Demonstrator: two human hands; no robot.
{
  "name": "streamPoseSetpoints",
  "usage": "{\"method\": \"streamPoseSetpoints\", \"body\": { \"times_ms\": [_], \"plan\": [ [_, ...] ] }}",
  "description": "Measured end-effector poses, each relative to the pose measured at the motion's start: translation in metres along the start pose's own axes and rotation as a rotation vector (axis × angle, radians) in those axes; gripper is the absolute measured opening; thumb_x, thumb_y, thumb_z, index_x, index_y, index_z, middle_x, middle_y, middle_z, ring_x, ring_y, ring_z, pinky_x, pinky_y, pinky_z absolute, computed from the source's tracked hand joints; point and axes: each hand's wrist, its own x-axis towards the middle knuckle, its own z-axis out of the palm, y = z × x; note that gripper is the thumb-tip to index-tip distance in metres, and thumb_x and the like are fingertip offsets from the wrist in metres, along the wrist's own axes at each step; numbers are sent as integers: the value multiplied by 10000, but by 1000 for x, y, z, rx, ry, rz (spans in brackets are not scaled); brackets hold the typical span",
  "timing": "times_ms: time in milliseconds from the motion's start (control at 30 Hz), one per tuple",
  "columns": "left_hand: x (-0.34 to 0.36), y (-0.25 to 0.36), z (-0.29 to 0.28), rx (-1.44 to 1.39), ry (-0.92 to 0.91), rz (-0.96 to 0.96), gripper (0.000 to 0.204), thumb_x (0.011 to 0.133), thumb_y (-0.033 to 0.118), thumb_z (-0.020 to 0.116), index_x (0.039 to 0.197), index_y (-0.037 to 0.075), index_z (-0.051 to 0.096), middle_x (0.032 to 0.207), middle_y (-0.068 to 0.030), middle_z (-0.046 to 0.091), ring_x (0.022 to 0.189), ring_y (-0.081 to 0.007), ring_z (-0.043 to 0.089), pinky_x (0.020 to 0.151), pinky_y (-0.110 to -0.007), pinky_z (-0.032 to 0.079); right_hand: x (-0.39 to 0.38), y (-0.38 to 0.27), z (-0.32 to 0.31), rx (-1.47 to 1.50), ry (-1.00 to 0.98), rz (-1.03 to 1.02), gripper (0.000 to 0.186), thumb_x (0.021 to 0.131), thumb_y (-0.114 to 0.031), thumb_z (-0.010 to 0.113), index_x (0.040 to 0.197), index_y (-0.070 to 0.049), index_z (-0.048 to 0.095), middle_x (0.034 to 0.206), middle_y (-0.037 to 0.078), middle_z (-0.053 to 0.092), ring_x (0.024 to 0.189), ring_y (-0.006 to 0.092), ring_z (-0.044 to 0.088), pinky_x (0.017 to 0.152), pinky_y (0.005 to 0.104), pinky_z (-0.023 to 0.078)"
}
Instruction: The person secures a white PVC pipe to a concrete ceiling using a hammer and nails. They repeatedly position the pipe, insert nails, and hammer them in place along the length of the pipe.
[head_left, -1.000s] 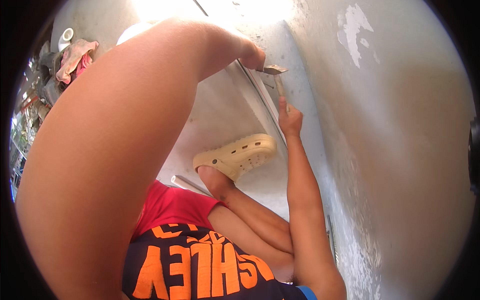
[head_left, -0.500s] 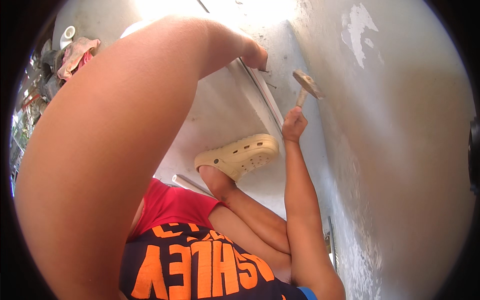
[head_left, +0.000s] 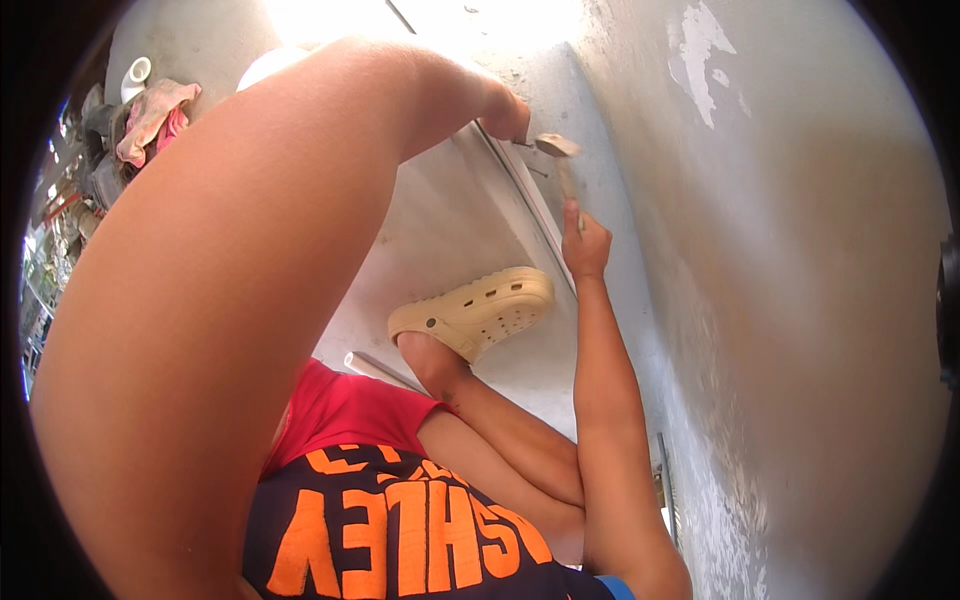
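Note:
My right hand (head_left: 588, 243) is closed around the handle of a hammer (head_left: 557, 146). Its head, blurred, is close beside my left hand (head_left: 507, 116), though contact with anything cannot be made out. The fingers of my left hand are pinched on a thin dark nail, only the end of which shows past the fingertips. Just below, another nail (head_left: 538, 173) sticks out beside a long white strip (head_left: 528, 192) with a thin reddish line. My left arm hides part of that strip's far end.
A plastered wall (head_left: 800, 280) with peeling paint rises close on the right. My foot in a beige clog (head_left: 475, 308) rests near the strip. A white pipe (head_left: 378, 368) lies beside my leg. At the far left are a white pipe elbow (head_left: 135, 75) and crumpled cloth (head_left: 152, 120).
The hammer has swung left, bringing its head from near the wall to beside my left hand. My left hand has stayed nearly in place.

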Motion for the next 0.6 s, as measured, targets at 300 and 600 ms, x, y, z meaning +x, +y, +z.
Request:
{"method": "streamPoseSetpoints", "body": {
  "times_ms": [300,600],
  "plan": [
    [11,8,3,223,-46,-78,495,869,39,538,1329,154,680,1217,-113,709,1093,-311,688,925,-445,549,-1,-1,-6,-66,-61,79,795,984,-715,459,784,20,686,724,295,636,752,484,659,704,510,505],
    [-32,20,-27,391,268,-103,254,806,65,669,1056,69,715,1016,-143,740,995,-338,707,835,-453,558,0,-40,-76,-217,-375,140,745,1008,-644,466,932,48,732,897,295,705,898,485,682,819,527,527]
  ]
}}
